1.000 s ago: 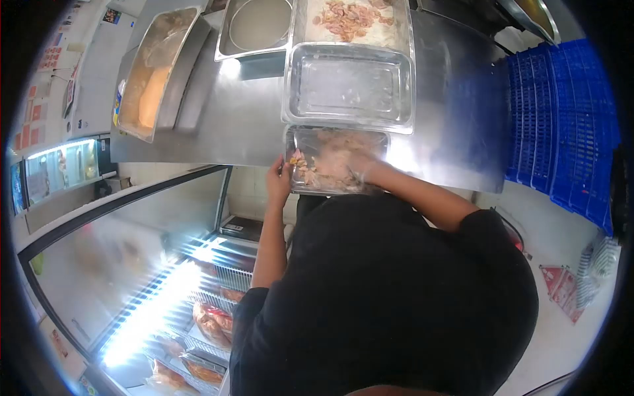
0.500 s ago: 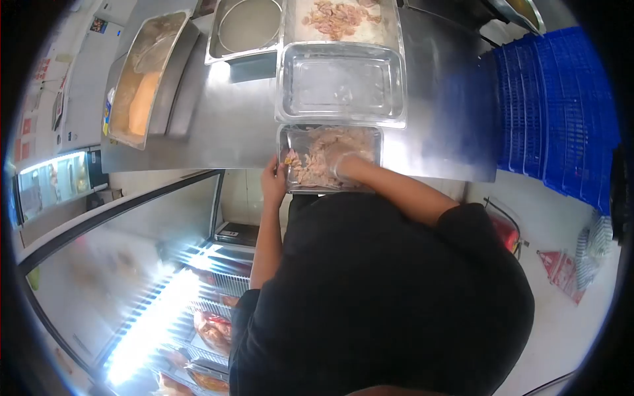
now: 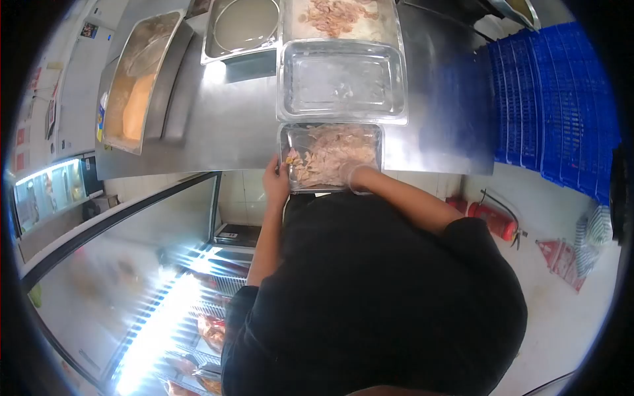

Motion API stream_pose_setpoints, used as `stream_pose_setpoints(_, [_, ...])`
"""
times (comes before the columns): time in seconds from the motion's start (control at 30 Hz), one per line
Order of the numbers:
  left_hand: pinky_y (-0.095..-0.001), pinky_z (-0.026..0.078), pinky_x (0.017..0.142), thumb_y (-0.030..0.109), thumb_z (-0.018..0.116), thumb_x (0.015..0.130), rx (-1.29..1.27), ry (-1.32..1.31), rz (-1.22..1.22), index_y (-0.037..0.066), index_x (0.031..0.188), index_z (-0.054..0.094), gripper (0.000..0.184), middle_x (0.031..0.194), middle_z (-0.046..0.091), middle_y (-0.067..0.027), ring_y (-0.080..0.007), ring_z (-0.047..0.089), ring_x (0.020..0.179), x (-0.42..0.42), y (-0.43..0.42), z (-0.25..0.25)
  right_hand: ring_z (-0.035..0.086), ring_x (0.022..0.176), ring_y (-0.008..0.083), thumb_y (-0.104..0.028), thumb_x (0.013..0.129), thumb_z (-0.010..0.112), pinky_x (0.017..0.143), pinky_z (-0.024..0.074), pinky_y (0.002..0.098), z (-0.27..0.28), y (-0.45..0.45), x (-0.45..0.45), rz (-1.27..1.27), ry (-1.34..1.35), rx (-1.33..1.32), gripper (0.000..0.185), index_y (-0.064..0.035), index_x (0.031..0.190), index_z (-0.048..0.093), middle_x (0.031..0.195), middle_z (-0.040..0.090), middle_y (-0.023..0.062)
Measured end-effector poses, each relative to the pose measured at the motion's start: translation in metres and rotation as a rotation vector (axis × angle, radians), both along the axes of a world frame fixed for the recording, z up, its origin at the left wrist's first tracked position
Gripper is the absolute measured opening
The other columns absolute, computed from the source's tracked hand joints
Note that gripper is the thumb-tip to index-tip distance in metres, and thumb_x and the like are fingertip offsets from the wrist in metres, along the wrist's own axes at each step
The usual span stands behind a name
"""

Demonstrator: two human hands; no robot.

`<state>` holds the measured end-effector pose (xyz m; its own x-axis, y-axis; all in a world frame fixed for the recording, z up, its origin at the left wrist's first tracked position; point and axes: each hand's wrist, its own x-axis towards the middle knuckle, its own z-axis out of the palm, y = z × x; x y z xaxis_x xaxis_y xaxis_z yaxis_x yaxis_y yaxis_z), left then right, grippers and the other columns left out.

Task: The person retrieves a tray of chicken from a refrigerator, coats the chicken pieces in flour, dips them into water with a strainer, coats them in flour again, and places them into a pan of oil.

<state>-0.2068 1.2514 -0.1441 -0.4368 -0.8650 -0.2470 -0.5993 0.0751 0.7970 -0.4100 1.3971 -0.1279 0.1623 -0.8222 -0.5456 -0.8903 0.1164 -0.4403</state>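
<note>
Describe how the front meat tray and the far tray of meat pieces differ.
The front tray holds a broad mass of pale meat; the far tray has a smaller, redder patch on a white layer.
The front tray has the left hand at its left edge and the right hand in its meat; neither hand is at the far tray.
Both trays have straight sides and hold meat.

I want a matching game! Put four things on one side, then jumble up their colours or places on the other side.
Things:
1. Crates
2. Left hand
3. Fire extinguisher
4. Right hand

Colours or places:
A. Red
B. Down in the meat
C. Blue
D. At the left edge of the meat tray

Right pairs: 1-C, 2-D, 3-A, 4-B
</note>
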Motion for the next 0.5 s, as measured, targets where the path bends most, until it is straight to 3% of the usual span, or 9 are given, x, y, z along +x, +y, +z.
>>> stream_pose_setpoints(0.13, [-0.0381, 0.053, 0.086, 0.022, 0.063, 0.094, -0.009, 0.013, -0.023, -0.002, 0.132, 0.058, 0.046, 0.114, 0.069, -0.0233, -0.0307, 0.07, 0.1, 0.002, -0.008, -0.01, 0.066, 0.107, 0.0369, -0.019, 0.088, 0.056, 0.091, 0.0518, 0.0438, -0.008, -0.023, -0.006, 0.035, -0.046, -0.015, 0.034, 0.0053, 0.108, 0.068, 0.109, 0.069, 0.0234])
stream_pose_setpoints(0.23, [-0.0389, 0.054, 0.084, 0.025, 0.065, 0.092, -0.058, -0.064, -0.075, -0.002, 0.128, 0.062, 0.045, 0.109, 0.071, -0.0216, -0.0317, 0.071, 0.097, 0.0, -0.013, 0.004, 0.063, 0.105, 0.0417, -0.02, 0.087, 0.061, 0.092, 0.0498, 0.0467, 0.026, -0.057, -0.002, -0.284, -0.119, -0.224, 0.035, 0.0034, 0.112, 0.061, 0.108, 0.066, 0.0261])
stream_pose_setpoints(0.33, [-0.0389, 0.054, 0.083, 0.027, 0.066, 0.092, -0.089, -0.111, -0.085, -0.001, 0.126, 0.063, 0.044, 0.109, 0.071, -0.0205, -0.0316, 0.071, 0.097, -0.002, -0.026, -0.006, 0.06, 0.109, 0.0428, -0.022, 0.087, 0.061, 0.095, 0.0481, 0.0481, 0.026, -0.096, 0.013, -0.577, -0.075, -0.321, 0.038, 0.0035, 0.115, 0.059, 0.109, 0.064, 0.0279])
stream_pose_setpoints(0.43, [-0.0407, 0.054, 0.083, 0.028, 0.064, 0.093, -0.093, 0.049, -0.114, 0.0, 0.12, 0.064, 0.04, 0.105, 0.071, -0.0214, -0.0326, 0.071, 0.095, -0.017, -0.043, -0.004, 0.063, 0.101, 0.0445, -0.024, 0.087, 0.062, 0.09, 0.0501, 0.0483, -0.037, -0.12, 0.032, -0.581, 0.022, -0.407, 0.038, 0.0026, 0.114, 0.058, 0.103, 0.067, 0.0258])
stream_pose_setpoints(0.5, [-0.0432, 0.054, 0.081, 0.028, 0.061, 0.094, -0.118, -0.011, -0.201, 0.001, 0.119, 0.064, 0.037, 0.102, 0.071, -0.0224, -0.0353, 0.07, 0.092, -0.026, -0.057, -0.003, 0.066, 0.092, 0.0435, -0.024, 0.087, 0.062, 0.086, 0.052, 0.0474, -0.027, -0.128, 0.034, -0.562, 0.015, -0.33, 0.032, 0.001, 0.106, 0.061, 0.096, 0.068, 0.0233])
